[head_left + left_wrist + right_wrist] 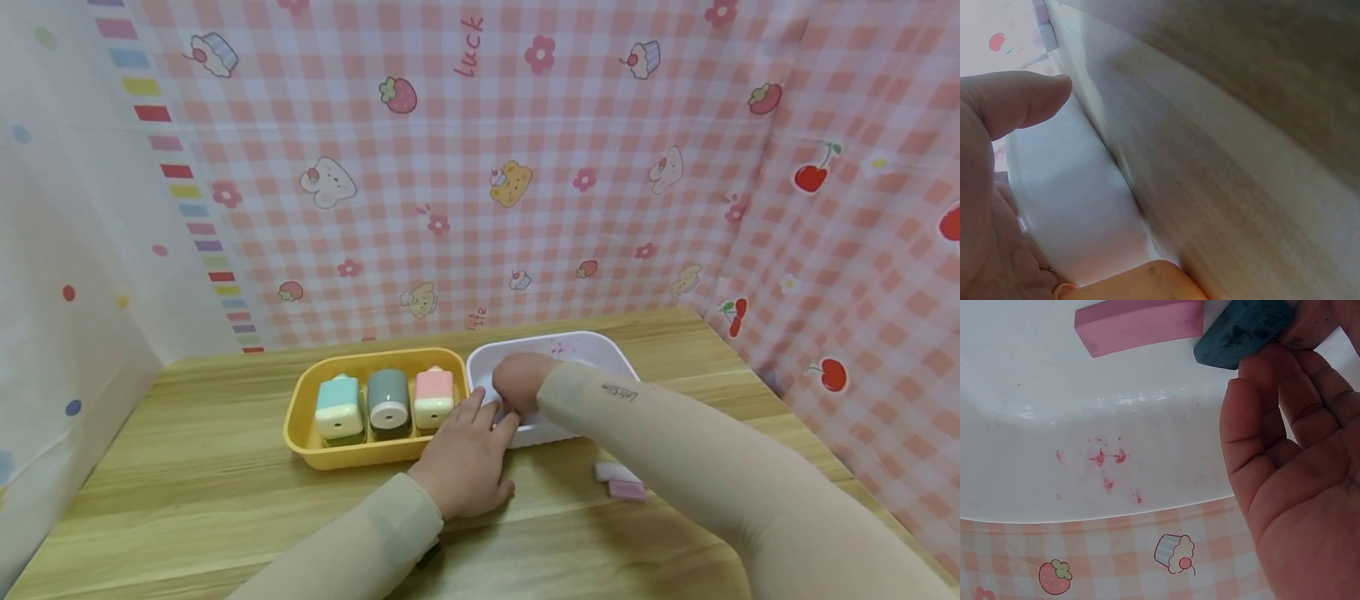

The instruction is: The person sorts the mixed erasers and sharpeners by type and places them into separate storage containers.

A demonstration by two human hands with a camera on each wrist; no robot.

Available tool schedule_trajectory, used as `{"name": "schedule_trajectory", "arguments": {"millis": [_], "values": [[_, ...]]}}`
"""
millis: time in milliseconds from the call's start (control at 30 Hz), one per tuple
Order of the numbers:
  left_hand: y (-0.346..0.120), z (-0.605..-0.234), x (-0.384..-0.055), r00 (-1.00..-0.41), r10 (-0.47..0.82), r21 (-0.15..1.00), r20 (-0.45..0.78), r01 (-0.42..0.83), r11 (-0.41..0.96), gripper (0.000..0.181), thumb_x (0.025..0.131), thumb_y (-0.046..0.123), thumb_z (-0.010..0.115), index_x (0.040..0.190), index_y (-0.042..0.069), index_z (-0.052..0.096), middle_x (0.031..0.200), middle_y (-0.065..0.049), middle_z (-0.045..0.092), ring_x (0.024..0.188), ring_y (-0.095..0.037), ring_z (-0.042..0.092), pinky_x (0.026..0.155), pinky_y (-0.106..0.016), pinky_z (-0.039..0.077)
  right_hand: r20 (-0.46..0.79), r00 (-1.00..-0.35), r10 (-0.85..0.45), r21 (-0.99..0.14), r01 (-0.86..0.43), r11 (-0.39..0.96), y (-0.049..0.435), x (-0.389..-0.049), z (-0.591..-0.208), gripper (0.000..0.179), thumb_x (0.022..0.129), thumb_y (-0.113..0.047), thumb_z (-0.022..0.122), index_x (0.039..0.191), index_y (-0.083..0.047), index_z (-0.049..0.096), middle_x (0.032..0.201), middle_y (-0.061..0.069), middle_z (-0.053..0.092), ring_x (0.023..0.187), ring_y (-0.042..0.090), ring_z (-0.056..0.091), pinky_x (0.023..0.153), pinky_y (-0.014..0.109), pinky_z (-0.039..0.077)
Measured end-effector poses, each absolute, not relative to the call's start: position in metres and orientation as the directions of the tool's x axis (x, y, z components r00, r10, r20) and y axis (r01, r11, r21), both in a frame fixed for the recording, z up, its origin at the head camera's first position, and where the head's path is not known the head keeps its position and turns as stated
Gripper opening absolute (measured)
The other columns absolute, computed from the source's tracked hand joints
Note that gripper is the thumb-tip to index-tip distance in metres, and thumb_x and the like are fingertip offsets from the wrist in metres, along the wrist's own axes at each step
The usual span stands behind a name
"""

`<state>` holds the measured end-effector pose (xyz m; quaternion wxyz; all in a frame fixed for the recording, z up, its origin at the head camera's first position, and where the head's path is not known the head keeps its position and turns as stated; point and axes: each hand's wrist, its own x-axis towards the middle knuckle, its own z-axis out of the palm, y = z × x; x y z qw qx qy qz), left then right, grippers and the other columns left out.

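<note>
My right hand (522, 382) reaches down into the white basket (600, 342). In the right wrist view its curled fingers pinch a reddish-brown eraser (1307, 326). A dark teal eraser (1244, 331) lies right against those fingertips, and a pink eraser (1141, 325) lies to its left on the basket's floor. My left hand (467, 458) rests, fingers spread, over the near rims where the white basket meets the yellow basket (360, 458). Nothing is gripped in it. In the left wrist view, its thumb stands out beside the white basket's outer wall.
Three box-shaped pencil sharpeners stand in the yellow basket: teal (339, 404), grey (388, 396) and pink (434, 396). On the wooden table (187, 492), a white and pink eraser (626, 487) lies in front of the white basket. A patterned cloth (465, 133) hangs behind.
</note>
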<state>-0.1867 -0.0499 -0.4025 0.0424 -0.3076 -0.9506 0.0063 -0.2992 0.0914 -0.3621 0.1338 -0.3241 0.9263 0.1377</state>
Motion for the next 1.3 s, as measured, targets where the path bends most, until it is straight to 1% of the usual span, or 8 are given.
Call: {"name": "schedule_trajectory", "arguments": {"millis": [200, 433, 733, 1300], "values": [[-0.0509, -0.4023, -0.1857, -0.804, 0.589, -0.036, 0.083, 0.588, 0.808, 0.082, 0.089, 0.053, 0.075, 0.155, 0.013, 0.048, 0.157, -0.018, 0.050, 0.154, -0.044, 0.036, 0.128, -0.053, 0.032, -0.330, -0.759, -0.562, 0.179, -0.635, 0.752, 0.0902, -0.3007, -0.3648, 0.011, 0.095, -0.024, 0.073, 0.092, -0.015, 0.077, 0.101, 0.004, 0.076, 0.085, 0.021, 0.060, 0.097, 0.038, 0.057], [-0.0515, -0.4023, -0.1847, -0.803, 0.590, -0.033, 0.082, 0.590, 0.807, 0.082, 0.089, 0.053, 0.075, 0.156, 0.013, 0.047, 0.157, -0.018, 0.049, 0.154, -0.044, 0.036, 0.128, -0.053, 0.032, -0.335, -0.764, -0.552, 0.162, -0.624, 0.765, 0.0901, -0.3004, -0.3654, 0.010, 0.096, -0.025, 0.072, 0.092, -0.018, 0.077, 0.101, 0.002, 0.076, 0.087, 0.020, 0.060, 0.097, 0.038, 0.056], [-0.0511, -0.4036, -0.1857, -0.803, 0.590, -0.031, 0.085, 0.590, 0.807, 0.081, 0.089, 0.053, 0.075, 0.155, 0.013, 0.048, 0.157, -0.018, 0.050, 0.154, -0.044, 0.037, 0.128, -0.053, 0.033, -0.332, -0.765, -0.552, 0.167, -0.624, 0.764, 0.0898, -0.2979, -0.3644, 0.011, 0.097, -0.025, 0.072, 0.096, -0.017, 0.079, 0.103, 0.002, 0.076, 0.087, 0.019, 0.060, 0.097, 0.037, 0.056], [-0.0503, -0.4021, -0.1857, -0.798, 0.595, -0.044, 0.095, 0.594, 0.803, 0.082, 0.089, 0.053, 0.075, 0.155, 0.013, 0.048, 0.156, -0.018, 0.051, 0.153, -0.044, 0.038, 0.128, -0.053, 0.033, -0.338, -0.774, -0.536, 0.148, -0.606, 0.781, 0.0905, -0.2944, -0.3595, 0.010, 0.098, -0.024, 0.071, 0.097, -0.017, 0.078, 0.101, 0.002, 0.075, 0.089, 0.020, 0.060, 0.097, 0.036, 0.056]]}}
